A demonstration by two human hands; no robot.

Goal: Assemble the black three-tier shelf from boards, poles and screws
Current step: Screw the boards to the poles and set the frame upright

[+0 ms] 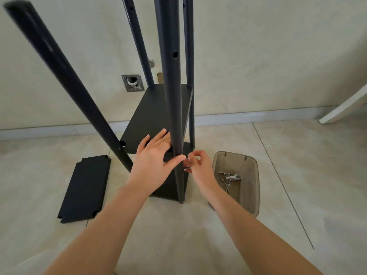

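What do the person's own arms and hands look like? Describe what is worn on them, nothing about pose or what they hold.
Both forearms are bare right down to the bottom edge of the picture: no sleeves show. The left hand and the right hand wear no gloves. No watch, bracelet or ring shows on either wrist or on the fingers in view. The nails look short and unpainted. No marks or bandages show.

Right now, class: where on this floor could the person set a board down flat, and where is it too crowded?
Free: the tiles in front of the shelf frame, between the loose board and the screw tray, though both forearms cross above them; also the tiles right of the tray. Crowded: at the near pole, where the left hand and right hand work.
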